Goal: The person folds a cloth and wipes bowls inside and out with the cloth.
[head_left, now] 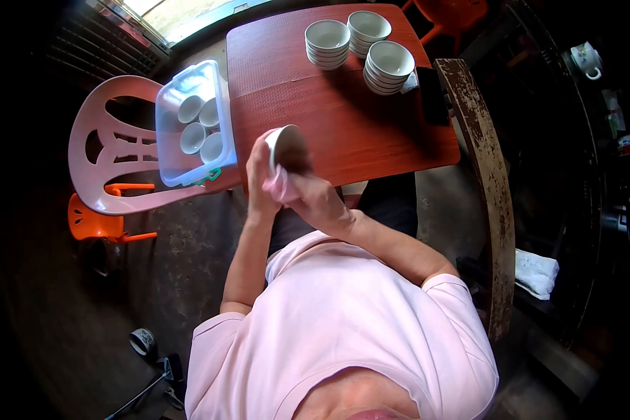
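A white bowl (290, 148) is held tilted over the table's near edge, its opening turned to the right. My left hand (260, 178) grips it from the left side. My right hand (320, 203) is closed on a pink cloth (281, 185), pressed against the bowl's near rim; its fingers are partly blurred. Three stacks of white bowls stand at the far right of the red table: a left stack (327, 43), a back stack (369, 33) and a front stack (387, 68).
A clear plastic bin (166, 143) with several white cups (193, 138) rests on a pink chair (94, 183) left of the red table (273, 77). An orange chair (94, 220) is below it. A worn wooden beam (493, 203) stands at the right, near a dark flat object (432, 98).
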